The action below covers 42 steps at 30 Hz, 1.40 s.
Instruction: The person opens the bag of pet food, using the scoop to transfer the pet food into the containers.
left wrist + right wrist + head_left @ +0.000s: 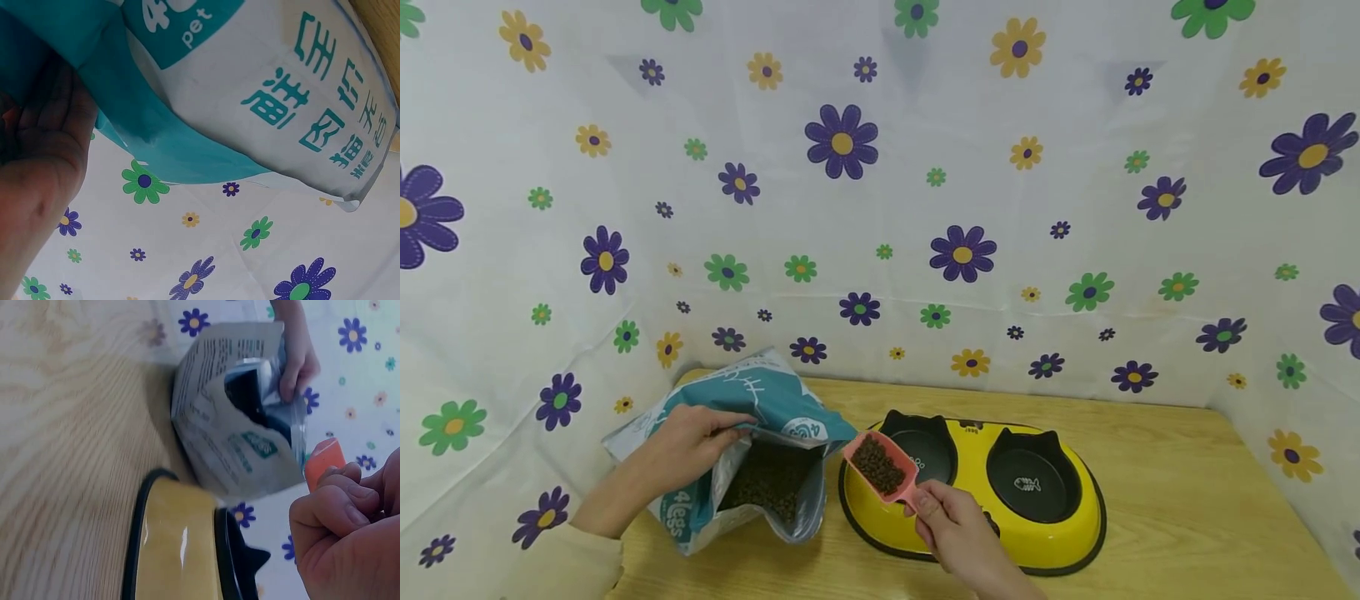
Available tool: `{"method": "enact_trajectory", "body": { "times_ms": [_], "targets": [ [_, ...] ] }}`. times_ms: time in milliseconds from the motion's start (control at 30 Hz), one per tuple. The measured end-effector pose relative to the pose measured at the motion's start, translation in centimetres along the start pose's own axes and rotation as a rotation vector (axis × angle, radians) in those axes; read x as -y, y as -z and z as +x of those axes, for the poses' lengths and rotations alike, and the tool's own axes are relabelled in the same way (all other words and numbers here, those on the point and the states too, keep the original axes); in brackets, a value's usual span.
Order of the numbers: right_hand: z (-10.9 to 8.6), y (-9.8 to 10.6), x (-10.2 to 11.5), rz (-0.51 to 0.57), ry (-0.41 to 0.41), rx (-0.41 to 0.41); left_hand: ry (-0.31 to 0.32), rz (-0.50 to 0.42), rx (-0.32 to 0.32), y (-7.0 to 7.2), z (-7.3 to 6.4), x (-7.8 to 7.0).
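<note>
Scoop loaded, bag held wide

From overhead, the right hand (958,533) grips a pink scoop (908,481) of brown pellets (878,465), seen against the left bowl (936,454); the left hand (692,446) pinches the bag (775,400). Filling looks done; moving on probably calls for a level wrist.

At the left wrist, teal film hides the fingertips.

At the right wrist, curled fingers clasp the scoop beside the bag.

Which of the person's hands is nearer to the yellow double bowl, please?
The right hand. In the head view it appears over the near edge of the yellow double bowl, holding a scoop. The left hand is farther left, gripping the bag's opening.
</note>
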State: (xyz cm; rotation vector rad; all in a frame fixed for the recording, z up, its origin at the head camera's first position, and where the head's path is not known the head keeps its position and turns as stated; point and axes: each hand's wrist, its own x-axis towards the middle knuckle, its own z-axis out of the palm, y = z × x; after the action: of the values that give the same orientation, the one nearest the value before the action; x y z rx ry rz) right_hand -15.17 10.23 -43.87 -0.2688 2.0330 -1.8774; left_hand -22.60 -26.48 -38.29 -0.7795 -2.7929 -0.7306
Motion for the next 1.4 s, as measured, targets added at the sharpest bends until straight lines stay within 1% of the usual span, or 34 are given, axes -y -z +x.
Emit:
{"method": "enact_trajectory", "body": {
  "times_ms": [67,133,333,433,533,633,733,833,1033,1100,1200,1300,1400],
  "targets": [
    [0.0,0.9,-0.2,-0.004,-0.013,-0.043,-0.006,0.001,-0.002,0.0,0.0,0.0],
    [0.1,1.6,-0.5,-0.031,-0.026,-0.101,0.002,-0.003,0.004,0.1,0.1,0.0],
    [0.7,3.3,-1.6,-0.203,-0.04,-0.319,0.02,0.002,0.019,0.1,0.2,-0.1],
    [0.9,3.8,-2.1,-0.266,-0.06,-0.378,0.02,0.002,0.021,0.1,0.2,-0.1],
    [1.0,4.0,-2.5,-0.307,-0.068,-0.395,0.021,0.002,0.028,0.2,0.1,-0.1],
    [1.2,4.1,-2.6,-0.357,-0.047,-0.399,0.032,0.004,0.033,0.2,0.1,-0.3],
    [1.5,4.0,-2.7,-0.432,-0.007,-0.399,0.047,-0.001,0.041,0.3,0.1,-0.4],
    [1.6,4.0,-2.8,-0.531,0.04,-0.402,0.054,-0.01,0.048,0.3,0.0,-0.5],
    [1.7,3.8,-3.0,-0.736,0.178,-0.424,0.037,0.0,0.034,0.4,0.0,-0.4],
    [1.8,3.8,-3.0,-0.798,0.208,-0.423,0.036,0.001,0.032,0.4,0.0,-0.3],
    [1.9,3.7,-3.0,-0.867,0.204,-0.41,0.034,0.003,0.035,0.3,0.1,-0.3],
    [1.9,3.5,-3.0,-0.912,0.171,-0.39,0.035,0.0,0.037,0.3,0.0,-0.3],
    [1.9,3.4,-3.0,-0.957,0.155,-0.384,0.048,0.001,0.039,0.3,0.0,-0.3]
  ]
}}
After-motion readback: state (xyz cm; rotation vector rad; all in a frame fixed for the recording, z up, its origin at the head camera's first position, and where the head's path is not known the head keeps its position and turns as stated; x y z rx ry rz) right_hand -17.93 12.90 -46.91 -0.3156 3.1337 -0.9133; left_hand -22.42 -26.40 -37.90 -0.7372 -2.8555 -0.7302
